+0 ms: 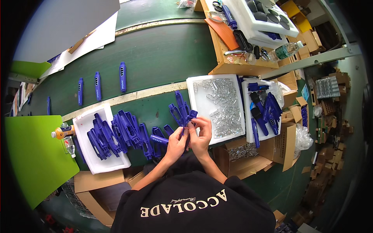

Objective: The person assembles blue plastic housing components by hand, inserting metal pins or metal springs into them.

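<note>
Both hands meet over the green work surface, close in front of my body. They grip a blue plastic casing point(192, 115) with a hollow end. My left hand point(177, 146) is closed around its lower part, and my right hand point(202, 133) pinches it with thumb and fingers near the top. What the fingertips press on is too small to make out. Beyond the hands lie loose blue casings point(179, 103) with long slots. More casings point(130, 130) are heaped to the left, some in a white foam tray point(123, 162).
Right of my hands, a white foam tray point(203, 110) holds many small clear or metallic pieces. Another foam tray point(249, 132) carries blue and black parts. Blue casings point(123, 77) stand spaced along the green strip. Cardboard boxes point(243, 167) sit below; a wooden shelf point(221, 64) borders the far right.
</note>
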Available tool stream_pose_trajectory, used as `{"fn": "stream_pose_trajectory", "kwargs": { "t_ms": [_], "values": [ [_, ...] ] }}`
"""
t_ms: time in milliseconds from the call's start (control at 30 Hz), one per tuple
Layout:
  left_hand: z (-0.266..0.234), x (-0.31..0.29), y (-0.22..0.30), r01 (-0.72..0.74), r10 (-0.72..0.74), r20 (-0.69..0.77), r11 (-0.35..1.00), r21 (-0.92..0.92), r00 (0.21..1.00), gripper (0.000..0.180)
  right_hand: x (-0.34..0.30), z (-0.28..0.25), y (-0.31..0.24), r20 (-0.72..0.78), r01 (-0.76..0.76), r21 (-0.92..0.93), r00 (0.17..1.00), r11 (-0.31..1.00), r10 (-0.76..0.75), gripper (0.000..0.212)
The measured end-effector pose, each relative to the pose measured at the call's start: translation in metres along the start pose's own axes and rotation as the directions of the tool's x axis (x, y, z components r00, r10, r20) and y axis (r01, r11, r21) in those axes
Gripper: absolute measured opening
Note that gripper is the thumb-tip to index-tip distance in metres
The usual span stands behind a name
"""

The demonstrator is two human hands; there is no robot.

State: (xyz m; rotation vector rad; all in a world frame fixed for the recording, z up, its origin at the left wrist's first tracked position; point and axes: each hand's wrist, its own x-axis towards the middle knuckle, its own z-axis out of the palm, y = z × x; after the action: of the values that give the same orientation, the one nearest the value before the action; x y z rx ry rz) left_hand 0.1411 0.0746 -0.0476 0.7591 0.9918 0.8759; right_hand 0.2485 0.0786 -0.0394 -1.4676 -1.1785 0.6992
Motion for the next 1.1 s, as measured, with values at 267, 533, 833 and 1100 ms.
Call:
{"fn": "stream_pose_trajectory", "kwargs": {
  "t_ms": [267,533,833,1100],
  "values": [
    [0.014,-0.002,0.0,-0.107,0.113,-0.089,0.992,0.073,0.99,0.022,-0.007,0.005,-0.003,0.191,-0.367,0.401,0.93,0.84,0.315,0.028],
    [0.01,-0.008,0.002,0.035,-0.036,0.04,0.999,0.03,0.999,0.023,0.0,-0.013,-0.006,0.314,-0.571,0.293,0.815,0.767,0.487,0.027],
    [0.012,-0.003,-0.002,-0.02,0.023,-0.029,0.995,0.096,0.999,0.021,-0.005,0.009,-0.013,0.134,-0.383,0.424,0.923,0.821,0.361,0.025],
    [0.016,-0.004,-0.003,-0.176,0.19,-0.126,0.978,0.109,0.974,0.02,-0.008,0.007,-0.01,0.117,-0.361,0.518,0.928,0.775,0.354,0.022]
  ]
}}
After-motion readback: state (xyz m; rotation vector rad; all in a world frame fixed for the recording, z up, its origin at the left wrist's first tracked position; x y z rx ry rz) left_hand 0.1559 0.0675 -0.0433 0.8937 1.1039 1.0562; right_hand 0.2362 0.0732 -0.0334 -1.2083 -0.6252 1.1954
